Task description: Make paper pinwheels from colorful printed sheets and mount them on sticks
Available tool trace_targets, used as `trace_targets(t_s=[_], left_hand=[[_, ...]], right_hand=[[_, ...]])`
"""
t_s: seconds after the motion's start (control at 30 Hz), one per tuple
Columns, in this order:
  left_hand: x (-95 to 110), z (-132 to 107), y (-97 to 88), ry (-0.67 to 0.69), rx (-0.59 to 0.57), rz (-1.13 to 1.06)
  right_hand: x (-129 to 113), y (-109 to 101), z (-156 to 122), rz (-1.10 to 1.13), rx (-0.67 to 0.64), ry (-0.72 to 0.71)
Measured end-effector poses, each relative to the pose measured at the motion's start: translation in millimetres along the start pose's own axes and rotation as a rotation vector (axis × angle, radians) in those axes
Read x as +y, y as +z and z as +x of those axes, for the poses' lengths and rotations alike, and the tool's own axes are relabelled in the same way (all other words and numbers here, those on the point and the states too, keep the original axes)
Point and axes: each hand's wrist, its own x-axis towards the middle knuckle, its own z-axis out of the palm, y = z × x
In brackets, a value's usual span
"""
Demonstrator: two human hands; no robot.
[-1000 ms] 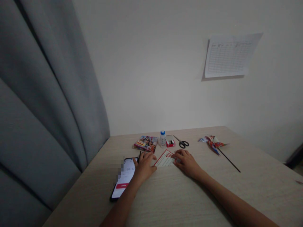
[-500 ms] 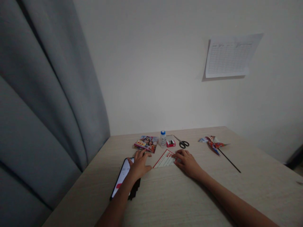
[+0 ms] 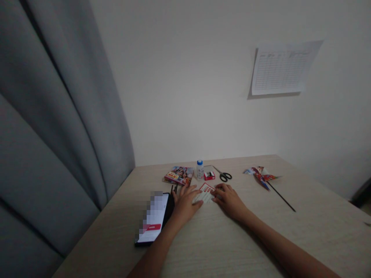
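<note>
A folded paper triangle (image 3: pixel 205 195), pale with a red border and red printed marks, lies on the table between my hands. My left hand (image 3: pixel 186 201) rests at its left side, fingers spread and fingertips on the paper. At the right corner, my right hand (image 3: pixel 227 197) has its fingers curled, thumb and fingertips closed on the paper's edge. Both hands partly cover the paper's corners. Just left of my left hand lies a phone (image 3: pixel 156 216) with a lit screen, and dark thin sticks (image 3: pixel 173 189) show between it and my fingers.
Behind the hands are a stack of colourful printed sheets (image 3: pixel 179 175), a blue-capped white bottle (image 3: pixel 199 170), a small red box (image 3: pixel 209 176) and black-handled scissors (image 3: pixel 224 177). A paper pinwheel (image 3: pixel 262 177) on a black stick lies at right. A grey curtain (image 3: pixel 72 116) hangs left.
My left hand has moved right, from beside the phone onto the paper's left part, uncovering more of the phone. My right hand has stayed at the right corner.
</note>
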Motion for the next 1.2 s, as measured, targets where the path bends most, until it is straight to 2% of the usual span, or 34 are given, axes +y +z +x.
trace_targets(t_s=[0.17,0.47,0.83,1.2], left_hand=[[7,1,11.2,0.011,0.034,-0.02],[14,1,21.7,0.006,0.138,0.027],[18,5,21.9,-0.056,0.143,0.031],[16,5,21.3,-0.071,0.11,0.026]], right_hand=[[-4,-3,0,-0.003,-0.004,0.006],[-20,-1,0,-0.02,0.075,0.089],[-25,-4,-1,-0.02,0.077,0.214],[-12,-15,-3,-0.084,-0.032,0.27]])
